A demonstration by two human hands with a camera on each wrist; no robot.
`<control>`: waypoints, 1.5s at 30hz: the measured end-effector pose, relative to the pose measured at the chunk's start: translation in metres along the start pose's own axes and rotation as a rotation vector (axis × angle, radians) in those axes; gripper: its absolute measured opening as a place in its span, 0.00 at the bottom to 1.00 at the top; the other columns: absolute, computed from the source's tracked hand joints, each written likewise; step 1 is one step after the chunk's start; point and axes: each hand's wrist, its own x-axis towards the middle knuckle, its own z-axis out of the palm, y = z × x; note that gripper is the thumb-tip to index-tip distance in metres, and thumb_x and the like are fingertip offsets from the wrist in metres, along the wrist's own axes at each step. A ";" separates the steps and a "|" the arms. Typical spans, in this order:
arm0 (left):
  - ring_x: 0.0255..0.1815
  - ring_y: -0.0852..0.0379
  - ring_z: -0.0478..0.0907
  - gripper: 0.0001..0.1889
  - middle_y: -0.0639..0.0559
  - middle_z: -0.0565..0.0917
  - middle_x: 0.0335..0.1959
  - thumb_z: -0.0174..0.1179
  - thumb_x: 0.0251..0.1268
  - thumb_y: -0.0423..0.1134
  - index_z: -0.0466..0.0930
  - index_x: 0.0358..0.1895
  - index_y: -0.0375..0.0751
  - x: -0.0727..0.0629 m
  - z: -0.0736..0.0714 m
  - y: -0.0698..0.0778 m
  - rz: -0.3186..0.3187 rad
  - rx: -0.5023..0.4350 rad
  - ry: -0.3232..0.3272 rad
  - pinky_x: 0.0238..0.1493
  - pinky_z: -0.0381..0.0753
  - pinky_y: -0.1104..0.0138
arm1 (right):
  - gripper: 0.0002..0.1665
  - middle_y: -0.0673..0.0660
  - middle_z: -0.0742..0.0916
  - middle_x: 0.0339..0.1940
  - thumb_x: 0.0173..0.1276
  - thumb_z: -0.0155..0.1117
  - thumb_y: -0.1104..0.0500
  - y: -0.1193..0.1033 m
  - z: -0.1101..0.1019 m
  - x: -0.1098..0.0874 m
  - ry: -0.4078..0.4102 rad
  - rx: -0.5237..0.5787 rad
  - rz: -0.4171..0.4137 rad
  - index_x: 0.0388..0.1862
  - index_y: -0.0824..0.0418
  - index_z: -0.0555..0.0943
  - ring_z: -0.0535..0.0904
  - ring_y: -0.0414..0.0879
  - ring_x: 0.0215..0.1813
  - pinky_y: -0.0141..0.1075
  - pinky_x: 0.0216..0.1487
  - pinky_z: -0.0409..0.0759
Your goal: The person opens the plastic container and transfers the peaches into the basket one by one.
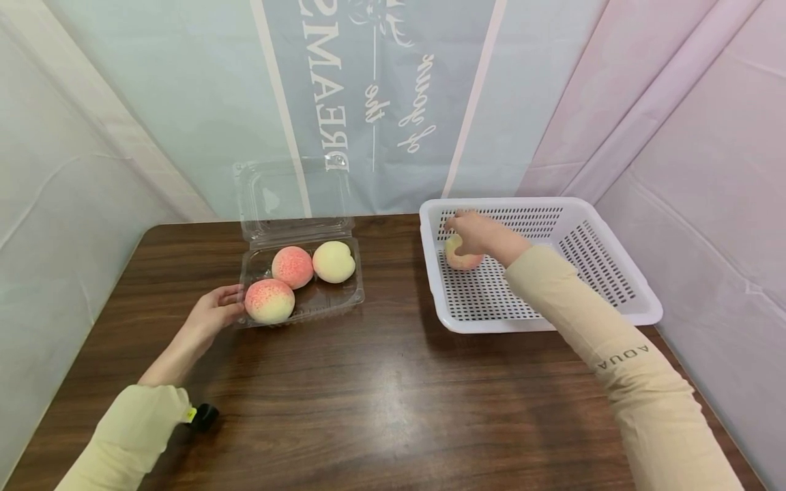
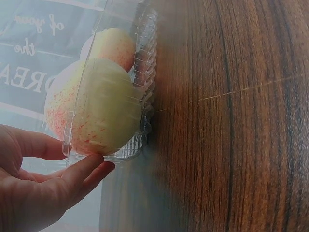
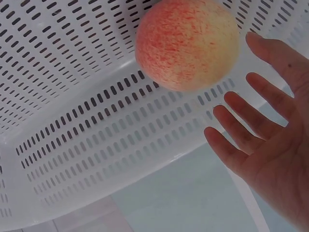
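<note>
My left hand (image 1: 216, 310) pinches the near left rim of a clear plastic clamshell box (image 2: 145, 63), thumb on one side and fingers on the other. In the box lie two red-speckled peaches (image 1: 292, 267) and a pale yellow peach (image 1: 334, 262); one of the speckled pair is right beside my left fingers. Over the left end of a white perforated basket (image 1: 432, 273), my right hand (image 3: 275, 121) has its fingers spread apart. A red and yellow peach (image 3: 188, 46) rests in the basket just off those fingertips, with a gap showing in the right wrist view.
The box's clear lid (image 1: 295, 198) stands raised at the back, near a printed cloth (image 1: 381, 170). A small black object (image 1: 204, 417) shows by the left sleeve. Brown wooden table (image 1: 368, 382) lies between box and basket.
</note>
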 end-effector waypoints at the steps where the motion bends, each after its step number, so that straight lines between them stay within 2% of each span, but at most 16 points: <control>1: 0.36 0.78 0.67 0.28 0.24 0.61 0.58 0.46 0.67 0.31 0.48 0.63 0.16 0.000 0.000 0.000 -0.002 0.002 0.000 0.38 0.74 0.79 | 0.30 0.66 0.76 0.50 0.50 0.69 0.63 0.000 -0.001 0.000 0.008 -0.001 -0.005 0.54 0.67 0.74 0.72 0.60 0.53 0.50 0.53 0.71; 11: 0.37 0.78 0.66 0.28 0.25 0.60 0.60 0.46 0.68 0.32 0.48 0.64 0.17 -0.001 0.000 0.001 -0.010 0.011 -0.003 0.39 0.74 0.79 | 0.27 0.65 0.77 0.47 0.53 0.68 0.64 -0.003 -0.008 0.001 0.048 -0.024 -0.037 0.53 0.68 0.74 0.72 0.62 0.52 0.50 0.53 0.71; 20: 0.37 0.79 0.66 0.28 0.24 0.60 0.59 0.45 0.67 0.31 0.48 0.64 0.17 -0.002 0.001 0.001 -0.006 0.006 0.002 0.39 0.74 0.79 | 0.27 0.66 0.77 0.47 0.50 0.69 0.64 -0.009 -0.015 0.003 0.094 -0.024 -0.061 0.51 0.67 0.75 0.72 0.62 0.51 0.51 0.51 0.72; 29: 0.37 0.77 0.66 0.28 0.26 0.61 0.59 0.45 0.68 0.32 0.48 0.64 0.18 -0.001 0.000 0.001 -0.018 0.018 0.001 0.40 0.74 0.78 | 0.27 0.65 0.77 0.49 0.53 0.68 0.63 -0.017 -0.022 0.006 0.068 -0.041 -0.037 0.53 0.66 0.75 0.71 0.60 0.53 0.50 0.51 0.72; 39: 0.38 0.76 0.66 0.28 0.26 0.61 0.59 0.44 0.68 0.31 0.48 0.64 0.18 -0.001 0.000 0.003 -0.016 0.027 0.001 0.39 0.74 0.79 | 0.26 0.64 0.78 0.45 0.51 0.69 0.63 -0.022 -0.028 0.009 0.120 -0.046 -0.072 0.50 0.66 0.76 0.73 0.61 0.49 0.50 0.50 0.72; 45: 0.37 0.77 0.66 0.27 0.25 0.61 0.59 0.44 0.68 0.31 0.48 0.64 0.17 0.000 0.000 0.001 -0.007 0.006 0.003 0.39 0.74 0.79 | 0.25 0.64 0.78 0.48 0.53 0.68 0.62 -0.027 -0.032 0.013 0.107 -0.057 -0.078 0.51 0.66 0.75 0.73 0.60 0.51 0.49 0.51 0.71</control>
